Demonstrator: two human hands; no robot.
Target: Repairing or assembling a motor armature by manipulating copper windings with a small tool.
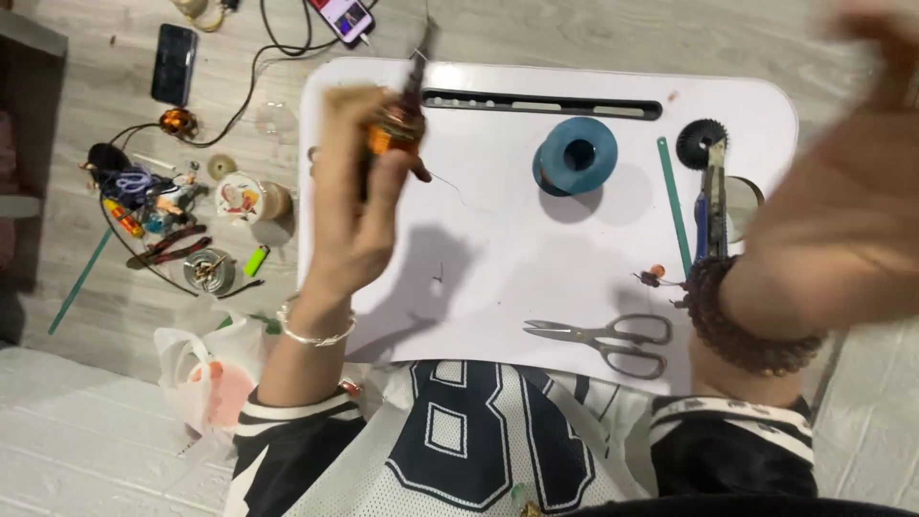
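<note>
My left hand is raised over the left part of a white lap table and grips a small copper-wound motor coil on a dark shaft. A thin wire trails from the coil to the right. My right hand, blurred and lifted near the table's right edge, wears a dark bead bracelet; its fingers look spread and I see nothing in it. A blue wire spool stands on the table between the hands.
Scissors lie near the table's front edge. A green strip, a utility knife and a black gear lie at the right. On the floor at left are a phone, pliers, a lighter and a plastic bag.
</note>
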